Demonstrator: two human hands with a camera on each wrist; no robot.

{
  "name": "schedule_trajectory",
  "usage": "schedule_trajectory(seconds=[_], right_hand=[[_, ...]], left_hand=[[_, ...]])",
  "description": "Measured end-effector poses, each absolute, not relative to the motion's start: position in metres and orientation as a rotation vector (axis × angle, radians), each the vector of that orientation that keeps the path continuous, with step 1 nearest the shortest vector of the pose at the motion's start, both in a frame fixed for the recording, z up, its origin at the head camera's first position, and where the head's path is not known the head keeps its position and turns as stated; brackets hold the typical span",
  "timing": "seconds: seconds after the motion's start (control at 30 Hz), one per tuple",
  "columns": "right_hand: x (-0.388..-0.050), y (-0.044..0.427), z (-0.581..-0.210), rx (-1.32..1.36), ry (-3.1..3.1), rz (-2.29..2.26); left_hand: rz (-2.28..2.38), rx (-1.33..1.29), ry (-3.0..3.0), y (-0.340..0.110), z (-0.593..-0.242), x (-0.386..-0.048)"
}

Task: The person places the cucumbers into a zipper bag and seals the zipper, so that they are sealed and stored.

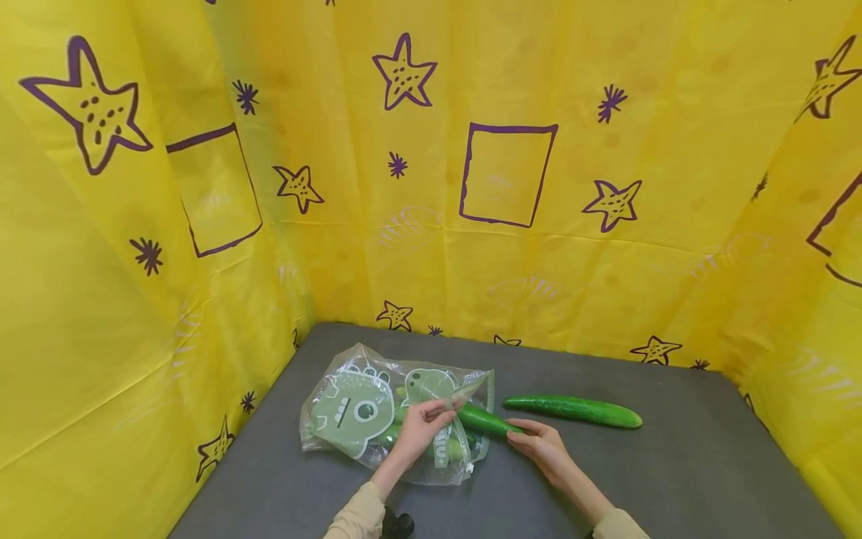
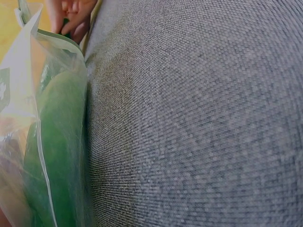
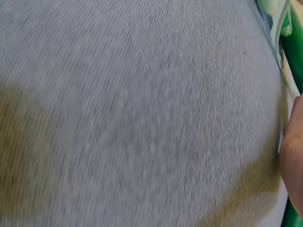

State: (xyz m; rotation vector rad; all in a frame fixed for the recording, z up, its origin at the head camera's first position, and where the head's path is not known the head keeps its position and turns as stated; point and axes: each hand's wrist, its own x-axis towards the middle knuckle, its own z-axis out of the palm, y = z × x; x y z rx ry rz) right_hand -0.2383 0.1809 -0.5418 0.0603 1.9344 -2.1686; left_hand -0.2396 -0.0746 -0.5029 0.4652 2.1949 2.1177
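Observation:
A clear zip bag (image 1: 360,412) printed with green cartoon figures lies on the grey table, its mouth facing right. With finger and thumb, my left hand (image 1: 420,428) pinches the upper layer of the bag near that mouth. My right hand (image 1: 544,448) grips the right end of a green cucumber (image 1: 483,421), whose far end sits inside the bag's opening. Through the plastic in the left wrist view, another cucumber (image 2: 57,137) shows inside. At the right edge of the right wrist view, part of the right hand (image 3: 292,161) appears beside the held cucumber (image 3: 294,54).
Behind the right hand, a loose cucumber (image 1: 572,412) lies on the grey table (image 1: 673,479). Yellow cloth walls (image 1: 512,284) with purple stars and squares enclose the table at the back and sides. A small black object (image 1: 399,524) is near the left sleeve.

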Motion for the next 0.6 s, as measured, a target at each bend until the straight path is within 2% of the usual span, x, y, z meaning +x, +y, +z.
schedule_trajectory(seconds=[0.6], right_hand=[[-0.249,0.151,-0.542,0.022,2.211,-2.064]], left_hand=[[2.102,0.432,2.234,-0.074,-0.505,-0.24]])
